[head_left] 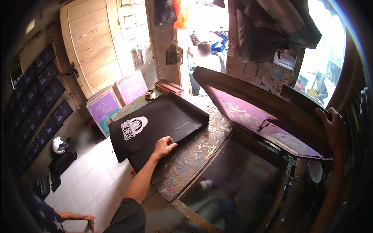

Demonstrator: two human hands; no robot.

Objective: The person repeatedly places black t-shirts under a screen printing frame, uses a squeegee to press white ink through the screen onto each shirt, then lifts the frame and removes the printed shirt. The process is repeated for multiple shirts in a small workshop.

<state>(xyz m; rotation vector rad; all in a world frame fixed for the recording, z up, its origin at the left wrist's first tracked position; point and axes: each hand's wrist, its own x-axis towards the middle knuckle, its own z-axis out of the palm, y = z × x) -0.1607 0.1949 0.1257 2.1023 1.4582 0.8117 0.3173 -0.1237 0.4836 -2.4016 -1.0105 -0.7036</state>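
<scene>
My left hand (165, 146) is closed at the right edge of a black sheet (163, 120), its fingers curled in. The sheet lies on the left part of the worktable and bears a white printed figure with lettering; its far right edge curls up. My right hand (331, 123) grips the near end of a screen printing frame (268, 105), which is tilted up. Purple mesh with pale patterns shows on the frame's underside. Below it lies a dark, glossy printing bed (237, 176), bare and reflecting light.
The paint-stained worktable (194, 159) carries a small round tin (150, 94) and reddish wooden bars (169, 87) at the back. Purple screens (103, 108) lean at its far left. Dark printed pieces hang on the left. Another person's hand (90, 221) shows at lower left.
</scene>
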